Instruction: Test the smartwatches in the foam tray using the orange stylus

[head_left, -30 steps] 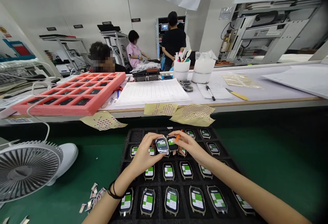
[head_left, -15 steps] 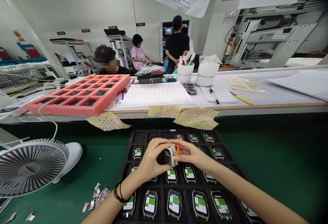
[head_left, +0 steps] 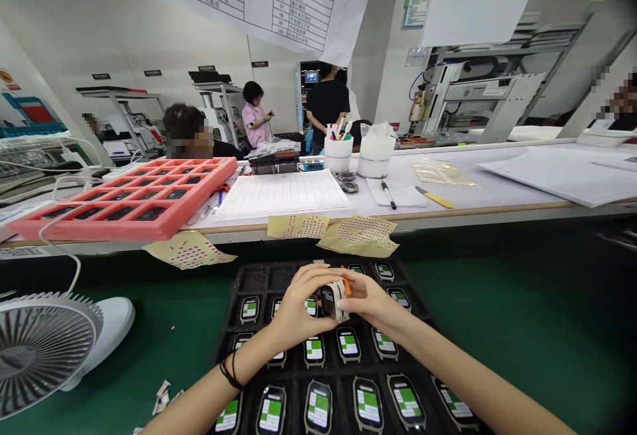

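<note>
A watch (head_left: 329, 301) with a pale case and dark screen is held above the black foam tray (head_left: 293, 374). My left hand (head_left: 299, 304) grips it from the left, fingers over its top and thumb beneath. From the right, my right hand (head_left: 365, 294) pinches the watch's side and also holds an orange tool (head_left: 347, 280), whose lower part is hidden by the fingers. Several watches with green and white screens, such as one watch (head_left: 367, 403), lie in the tray's compartments.
A white fan (head_left: 47, 349) stands at the left. Across the back runs a shelf edge (head_left: 448, 217) with yellow dotted sheets (head_left: 358, 235) hanging from it. On the shelf are a pink foam tray (head_left: 172, 226), papers (head_left: 286, 191) and white cups (head_left: 338, 154). People are behind it.
The view has turned right and tilted up, so the shelf items sit further left. Both hands still hold the watch; less of the orange tool shows above the fingers.
</note>
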A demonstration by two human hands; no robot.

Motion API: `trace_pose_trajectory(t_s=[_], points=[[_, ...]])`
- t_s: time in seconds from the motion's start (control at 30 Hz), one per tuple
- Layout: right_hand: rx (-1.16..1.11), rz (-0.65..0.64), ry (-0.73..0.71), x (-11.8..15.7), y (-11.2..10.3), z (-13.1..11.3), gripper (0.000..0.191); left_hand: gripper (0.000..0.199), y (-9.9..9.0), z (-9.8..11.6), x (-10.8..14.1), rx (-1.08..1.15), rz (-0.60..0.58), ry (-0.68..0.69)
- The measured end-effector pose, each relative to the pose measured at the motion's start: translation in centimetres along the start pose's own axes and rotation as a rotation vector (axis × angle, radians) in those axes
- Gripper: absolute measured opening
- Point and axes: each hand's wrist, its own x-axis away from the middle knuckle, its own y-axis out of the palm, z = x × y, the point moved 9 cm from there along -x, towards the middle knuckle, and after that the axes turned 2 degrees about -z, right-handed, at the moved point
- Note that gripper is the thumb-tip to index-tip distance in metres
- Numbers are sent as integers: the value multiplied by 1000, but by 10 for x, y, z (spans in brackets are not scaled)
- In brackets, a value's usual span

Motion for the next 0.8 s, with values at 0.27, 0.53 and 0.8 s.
trace_pose_trajectory(t_s=[0.27,0.53,0.8], points=[[86,23,-60,-1,-3,1,57,46,4,-9,5,15,24,-36],[378,274,-565,44,-22,-71,28,51,3,-20,15,112,-9,-199],[452,251,-640,57,-12,-67,49,50,6,-25,20,182,-24,-309]])
